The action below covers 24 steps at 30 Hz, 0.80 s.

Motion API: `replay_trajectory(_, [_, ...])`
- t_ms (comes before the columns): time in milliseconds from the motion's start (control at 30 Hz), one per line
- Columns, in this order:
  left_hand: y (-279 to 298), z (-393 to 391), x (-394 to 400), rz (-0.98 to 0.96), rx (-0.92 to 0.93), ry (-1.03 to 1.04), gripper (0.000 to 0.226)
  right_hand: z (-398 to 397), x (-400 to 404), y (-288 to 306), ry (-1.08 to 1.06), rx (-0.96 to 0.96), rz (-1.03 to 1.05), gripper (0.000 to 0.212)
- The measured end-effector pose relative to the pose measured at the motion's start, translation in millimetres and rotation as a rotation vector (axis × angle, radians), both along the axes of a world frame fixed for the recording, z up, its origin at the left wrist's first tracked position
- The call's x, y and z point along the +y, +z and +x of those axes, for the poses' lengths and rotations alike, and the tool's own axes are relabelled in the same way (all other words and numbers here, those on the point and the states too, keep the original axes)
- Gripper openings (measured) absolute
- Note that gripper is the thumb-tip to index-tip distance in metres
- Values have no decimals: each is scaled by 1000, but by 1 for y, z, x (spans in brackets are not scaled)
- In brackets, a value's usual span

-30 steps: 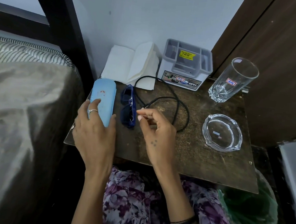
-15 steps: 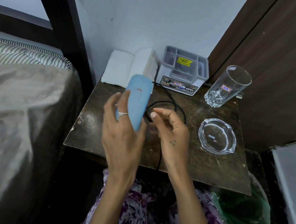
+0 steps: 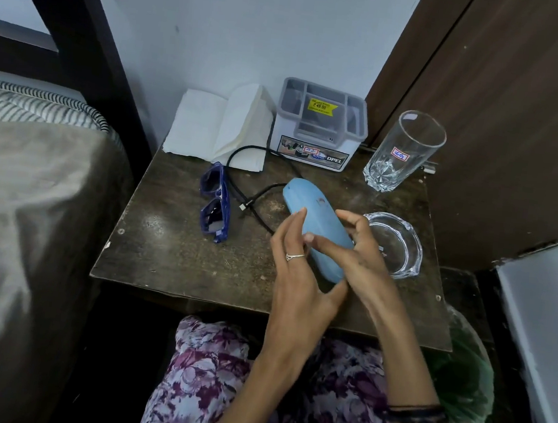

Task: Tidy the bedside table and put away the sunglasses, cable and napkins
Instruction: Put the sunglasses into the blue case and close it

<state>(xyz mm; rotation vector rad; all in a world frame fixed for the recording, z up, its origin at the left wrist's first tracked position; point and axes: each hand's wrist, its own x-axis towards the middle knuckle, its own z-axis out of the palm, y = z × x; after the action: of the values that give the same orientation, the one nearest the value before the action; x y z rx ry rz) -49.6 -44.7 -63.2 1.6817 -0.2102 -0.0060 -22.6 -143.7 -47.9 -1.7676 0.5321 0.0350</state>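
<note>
A light blue glasses case [image 3: 314,220] is held closed above the middle of the dark bedside table [image 3: 169,255]. My left hand [image 3: 302,275] grips its near end from below. My right hand [image 3: 359,250] wraps its fingers over the case's right side. Folded blue sunglasses [image 3: 216,201] lie on the table to the left of the case. A black cable [image 3: 255,195] loops between the sunglasses and the case, its plug end beside the frame. White napkins [image 3: 217,125] lean against the back wall.
A grey organiser box [image 3: 317,125] stands at the back of the table. A tall drinking glass [image 3: 401,151] and a glass ashtray [image 3: 394,244] occupy the right side. A bed [image 3: 22,218] lies to the left, a green bin [image 3: 463,379] at lower right.
My left hand lifted the blue case from the table's left side and carried it right, uncovering the sunglasses. My right hand moved from the cable onto the case.
</note>
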Motion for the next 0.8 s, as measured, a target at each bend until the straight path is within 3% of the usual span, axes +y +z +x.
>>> replay_trajectory(167, [-4, 15, 13, -72, 93, 17, 88, -2, -12, 6, 191, 9, -270, 59])
replay_trajectory(300, [-13, 30, 32, 55, 125, -28, 100, -2, -15, 12, 356, 30, -426, 62])
replay_trajectory(433, [-26, 42, 49, 89, 140, -48, 91, -2, -22, 22, 515, 67, -499, 63])
replay_trajectory(533, [-29, 47, 61, 82, 177, -81, 84, -5, -27, 27, 623, 75, -518, 59])
replay_trajectory(800, [-26, 51, 72, 162, 149, -112, 100, 10, -33, 33, 775, 42, -368, 43])
